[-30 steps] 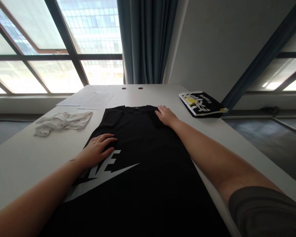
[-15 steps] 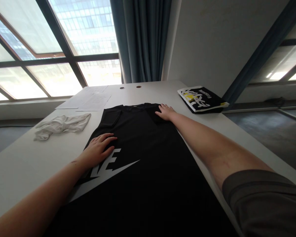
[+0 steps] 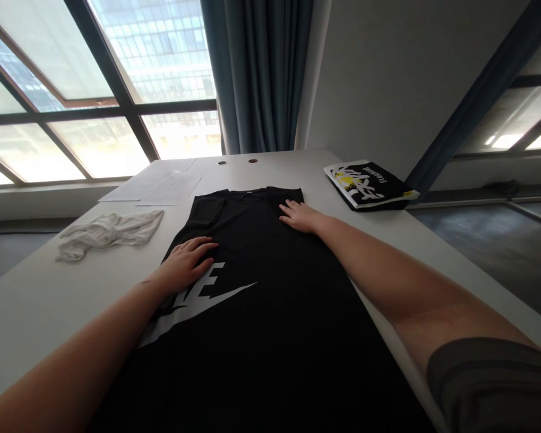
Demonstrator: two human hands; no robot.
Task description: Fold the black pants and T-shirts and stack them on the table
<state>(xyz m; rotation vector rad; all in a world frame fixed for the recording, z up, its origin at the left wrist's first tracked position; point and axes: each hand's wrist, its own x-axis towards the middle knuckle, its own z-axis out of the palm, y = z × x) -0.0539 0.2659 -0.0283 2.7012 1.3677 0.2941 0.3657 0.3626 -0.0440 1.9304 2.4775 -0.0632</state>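
On the left of a white table (image 3: 297,173), a crumpled white cloth (image 3: 110,233) lies near loose paper sheets (image 3: 171,189) whose faint marks are too small to read. Next comes the left hand (image 3: 189,261), palm down on a black T-shirt (image 3: 270,349), its fingers slightly spread and gripping nothing. The shirt lies lengthwise along the middle of the table, neckline at the far end, its body long, dark and mostly smooth. The short sleeve on the left lies over the body. Beside the left hand is pale grey print: a clear capital E (image 3: 211,281), part of another letter, and a tapering swoosh (image 3: 180,319) beneath, the rest covered. Further right, the right hand (image 3: 302,216) rests flat near the other shoulder, fingers fanned, pinching nothing. At far right, apart from the shirt, sits a black packet (image 3: 388,180) with bold white-and-yellow lettering, not clearly legible.
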